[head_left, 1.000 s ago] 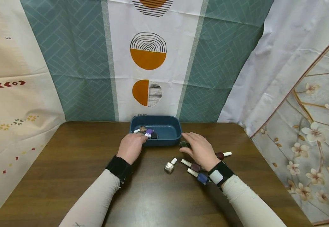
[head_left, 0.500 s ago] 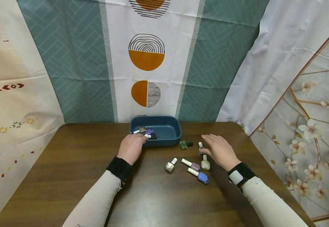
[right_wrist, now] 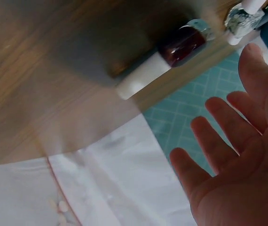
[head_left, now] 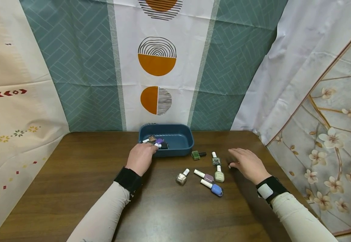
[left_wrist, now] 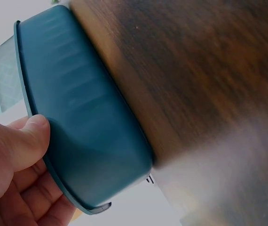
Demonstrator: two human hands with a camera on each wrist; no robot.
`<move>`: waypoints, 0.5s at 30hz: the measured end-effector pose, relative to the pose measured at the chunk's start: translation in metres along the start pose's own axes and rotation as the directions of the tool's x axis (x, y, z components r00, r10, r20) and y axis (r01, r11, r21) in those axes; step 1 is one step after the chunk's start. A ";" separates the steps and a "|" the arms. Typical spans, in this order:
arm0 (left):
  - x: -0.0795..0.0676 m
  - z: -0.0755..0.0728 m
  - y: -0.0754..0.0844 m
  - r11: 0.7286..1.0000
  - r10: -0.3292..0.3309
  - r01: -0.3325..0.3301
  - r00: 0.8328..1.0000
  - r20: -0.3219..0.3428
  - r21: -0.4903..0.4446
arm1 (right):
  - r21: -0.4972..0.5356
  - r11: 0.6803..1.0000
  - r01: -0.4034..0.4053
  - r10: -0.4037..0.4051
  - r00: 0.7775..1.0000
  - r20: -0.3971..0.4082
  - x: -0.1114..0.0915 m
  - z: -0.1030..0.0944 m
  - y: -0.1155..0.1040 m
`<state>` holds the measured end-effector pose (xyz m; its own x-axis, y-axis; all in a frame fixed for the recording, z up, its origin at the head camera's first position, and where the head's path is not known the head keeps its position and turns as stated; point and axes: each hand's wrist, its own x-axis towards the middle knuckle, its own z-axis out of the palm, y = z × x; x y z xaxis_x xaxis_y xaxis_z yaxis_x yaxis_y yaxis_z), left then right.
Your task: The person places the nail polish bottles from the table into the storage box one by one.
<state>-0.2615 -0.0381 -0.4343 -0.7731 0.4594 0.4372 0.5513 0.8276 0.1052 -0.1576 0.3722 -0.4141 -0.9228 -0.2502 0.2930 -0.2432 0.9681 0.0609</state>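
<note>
My left hand (head_left: 140,157) grips the near left rim of a dark blue plastic bin (head_left: 179,153); in the left wrist view its thumb (left_wrist: 35,134) presses the outer wall, fingers behind the rim. Several nail polish bottles lie in the bin's left end, among them a purple one (head_left: 159,141). My right hand (head_left: 248,164) hovers over the table's right side with fingers spread and nothing held. Close to it, in the right wrist view, lies a dark red nail polish bottle (right_wrist: 183,46) with a white cap; the hand mostly hides it in the head view.
On the wooden table (head_left: 81,188) lie green (head_left: 196,155), speckled grey (head_left: 216,161), pale green (head_left: 219,176), mauve (head_left: 208,178), blue (head_left: 216,190) and glittery silver (head_left: 181,178) nail polish bottles. A patterned curtain (head_left: 157,77) hangs behind the table.
My right hand has moved right from beside the bin, uncovering the green, speckled grey and pale green bottles, and now covers most of the dark red one. The left hand stays on the rim.
</note>
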 end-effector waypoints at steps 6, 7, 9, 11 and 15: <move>0.001 0.000 -0.001 1.000 0.012 -0.012 1.000 -0.010 0.011 | 0.011 0.998 -0.062 0.061 0.994 0.090 -0.008 0.001 0.007; 0.001 0.000 -0.001 1.000 0.014 -0.014 1.000 -0.014 0.011 | 0.013 0.998 -0.068 0.066 0.993 0.101 -0.009 0.001 0.008; 0.001 0.000 -0.001 1.000 0.018 -0.018 1.000 -0.016 0.013 | 0.014 0.997 -0.076 0.073 0.990 0.118 -0.012 0.003 0.010; 0.001 0.000 -0.001 1.000 0.017 -0.017 1.000 -0.015 0.012 | 0.009 0.997 -0.080 0.078 0.989 0.130 -0.014 0.004 0.012; 0.000 -0.001 0.000 1.000 0.004 -0.004 1.000 -0.006 0.000 | 0.000 0.995 -0.096 0.095 0.985 0.145 -0.018 0.007 0.014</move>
<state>-0.2613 -0.0380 -0.4337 -0.7693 0.4604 0.4431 0.5542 0.8259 0.1040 -0.1466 0.3905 -0.4248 -0.9753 -0.1566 0.1555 -0.1533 0.9876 0.0328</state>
